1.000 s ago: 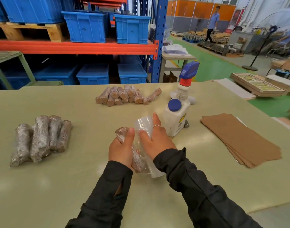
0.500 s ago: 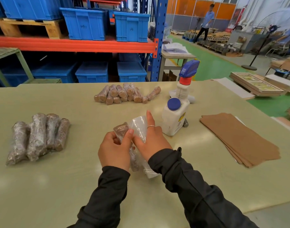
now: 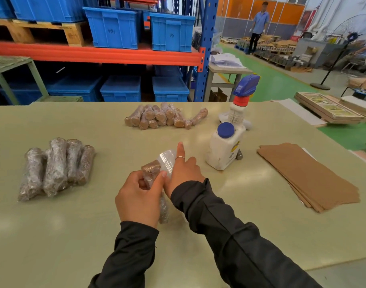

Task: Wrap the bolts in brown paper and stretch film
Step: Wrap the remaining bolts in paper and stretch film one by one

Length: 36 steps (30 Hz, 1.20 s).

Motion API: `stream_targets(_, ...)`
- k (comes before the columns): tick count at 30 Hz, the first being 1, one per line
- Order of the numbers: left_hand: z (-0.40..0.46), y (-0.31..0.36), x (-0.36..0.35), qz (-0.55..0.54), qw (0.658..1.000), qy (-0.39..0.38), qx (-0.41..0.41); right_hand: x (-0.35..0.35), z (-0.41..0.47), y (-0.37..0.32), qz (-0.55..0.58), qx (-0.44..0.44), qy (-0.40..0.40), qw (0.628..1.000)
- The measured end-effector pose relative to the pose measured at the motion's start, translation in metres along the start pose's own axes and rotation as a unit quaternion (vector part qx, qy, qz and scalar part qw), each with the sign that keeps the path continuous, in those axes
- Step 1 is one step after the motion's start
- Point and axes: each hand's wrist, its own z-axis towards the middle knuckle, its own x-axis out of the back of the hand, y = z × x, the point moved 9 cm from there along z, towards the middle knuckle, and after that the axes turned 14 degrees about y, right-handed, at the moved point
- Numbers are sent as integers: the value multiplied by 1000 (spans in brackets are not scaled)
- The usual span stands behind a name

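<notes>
At left on the desk (image 3: 53,235) lay film-wrapped bundles (image 3: 55,167). At centre, the left hand (image 3: 138,200) curled its fingers around a paper-wrapped bolt (image 3: 152,173); the right hand (image 3: 183,171), forefinger straight, held the stretch film roll (image 3: 167,160) beside it. Brown paper sheets (image 3: 306,175) lay at right.

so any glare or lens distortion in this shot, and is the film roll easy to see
Head view: soft glare patches on the table; wide-angle bending of the rack upright; the clear stretch film roll is faint between the left hand and right hand.
</notes>
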Motion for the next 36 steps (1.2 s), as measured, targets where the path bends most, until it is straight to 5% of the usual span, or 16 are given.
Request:
stream_targets(8, -4, 43, 7, -71, 995, -35, -62, -14, 27, 20, 16, -126, -26, 992)
stream_targets(15, -1, 11, -11, -297, 915, -105, 253, -1, 27, 36, 24, -122, -33, 992)
stream_targets(19, -5, 10, -10, -335, 884, -110, 306, 4, 33, 39, -41, -74, 2, 996)
stream_targets(22, 1, 6, -21, -390, 808, -175, 406, 13, 41, 49, -102, -26, 35, 994)
stream_targets(27, -20, -8, -37, -340, 747, -269, 504, 18, 48, 49, -112, 14, 63, 992)
stream_targets(36, -54, -18, -48, -298, 734, -337, 509, 22, 35, 17, -73, 226, 153, 959)
